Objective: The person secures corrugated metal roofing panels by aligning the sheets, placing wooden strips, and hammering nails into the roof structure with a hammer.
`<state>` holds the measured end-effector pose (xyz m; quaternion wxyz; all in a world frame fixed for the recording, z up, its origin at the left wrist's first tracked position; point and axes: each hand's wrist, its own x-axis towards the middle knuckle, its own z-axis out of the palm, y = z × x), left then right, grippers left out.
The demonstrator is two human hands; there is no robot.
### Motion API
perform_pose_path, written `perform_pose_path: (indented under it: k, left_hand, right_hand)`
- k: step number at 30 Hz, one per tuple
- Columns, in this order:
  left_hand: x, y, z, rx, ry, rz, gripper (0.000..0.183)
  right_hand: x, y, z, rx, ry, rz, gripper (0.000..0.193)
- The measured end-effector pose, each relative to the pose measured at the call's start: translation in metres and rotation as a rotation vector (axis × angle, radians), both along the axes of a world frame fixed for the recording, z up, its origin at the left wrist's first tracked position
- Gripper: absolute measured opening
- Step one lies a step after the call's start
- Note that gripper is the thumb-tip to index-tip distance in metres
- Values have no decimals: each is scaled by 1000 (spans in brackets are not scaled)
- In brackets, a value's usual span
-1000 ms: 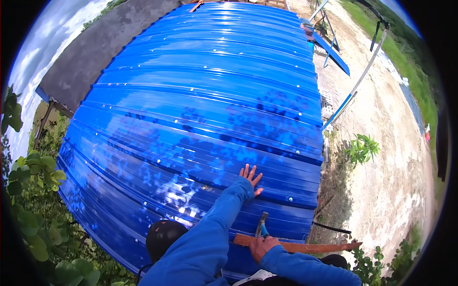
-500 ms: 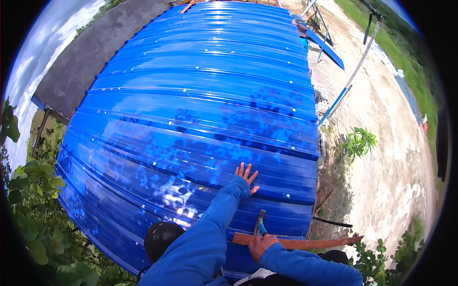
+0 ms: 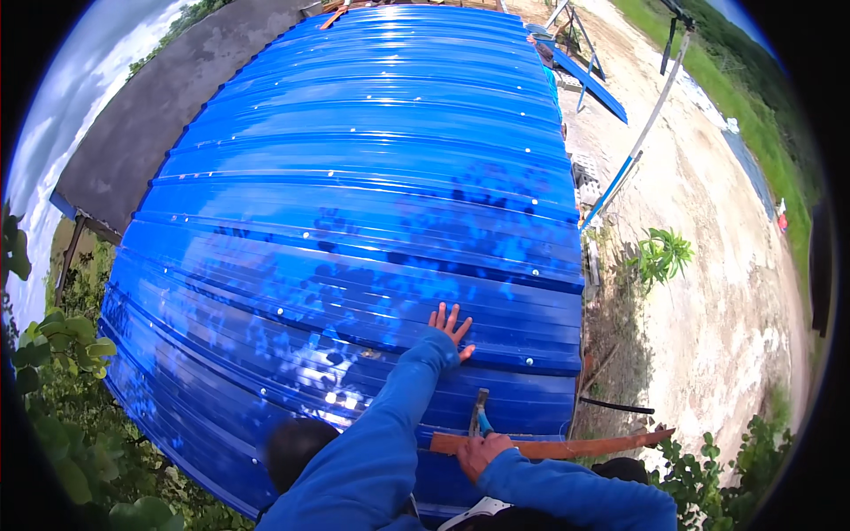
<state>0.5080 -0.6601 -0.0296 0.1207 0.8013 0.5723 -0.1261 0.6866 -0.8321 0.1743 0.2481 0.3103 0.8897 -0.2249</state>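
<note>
Head view shows me the hammer (image 3: 479, 414) low in the frame, just right of centre, its handle gripped in my right hand (image 3: 482, 453), which is closed around it. The hammer head points up toward the blue corrugated roof sheet (image 3: 372, 221). Just under that hand a reddish wooden batten (image 3: 567, 447) runs to the right along the sheet's lower edge, and the hand sits against its left end. My left hand (image 3: 452, 327) lies a little higher, flat on the roof sheet with fingers spread wide, holding nothing. Both my arms wear blue sleeves and enter from the lower edge.

Small screw heads dot the ribs of the sheet, which fills the middle of the frame. A dark round shape sits at lower left of my left sleeve; I cannot tell what it is. Green leaves (image 3: 62, 354) crowd the left edge, sandy ground (image 3: 726, 292) and a small green plant (image 3: 660, 255) lie to the right.
</note>
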Motion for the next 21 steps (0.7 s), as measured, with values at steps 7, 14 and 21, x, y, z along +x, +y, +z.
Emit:
perform_pose_path:
  k: [7,14,21]
  left_hand:
    - [-1,-1,4,-24,18,7,76]
    - [-1,0,-1,-26,13,-1,76]
    - [-1,-1,2,-19,22,0,75]
  right_hand:
    - [0,-1,2,29,33,7,19]
    - [1,-2,2,52,58,7,19]
    - [1,-2,2,61,73,4,18]
